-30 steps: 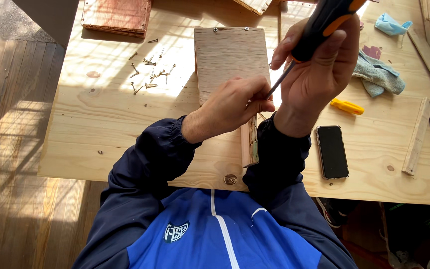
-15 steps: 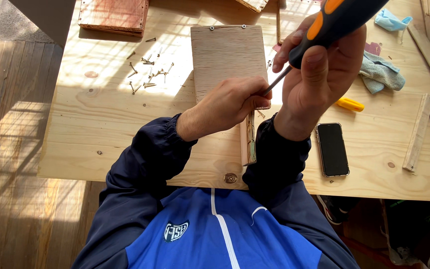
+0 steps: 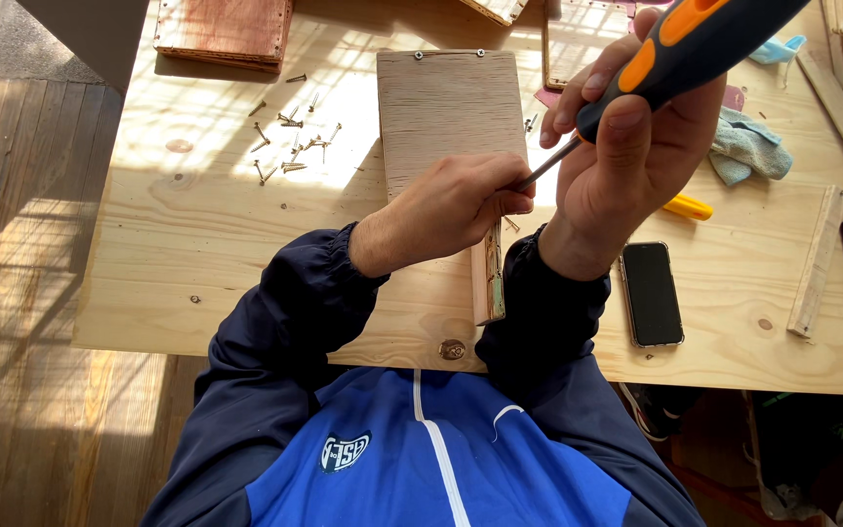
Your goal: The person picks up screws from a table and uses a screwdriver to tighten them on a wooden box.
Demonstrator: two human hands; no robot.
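Screwdriver [image 3: 680,49], handle top cut off, is clamped in right hand [image 3: 636,156]; its tip is hidden under left hand [image 3: 451,205], pinched closed at wooden panel [image 3: 453,112] edge on counter [image 3: 197,244].

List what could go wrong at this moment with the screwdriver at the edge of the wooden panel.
1. The left hand pinches right at the tip of the screwdriver; a slip could likely jab its fingers.
2. The wooden panel is steadied only by that hand, so it may shift under pressure.
3. Loose screws lie beside the panel and could be knocked off the table.
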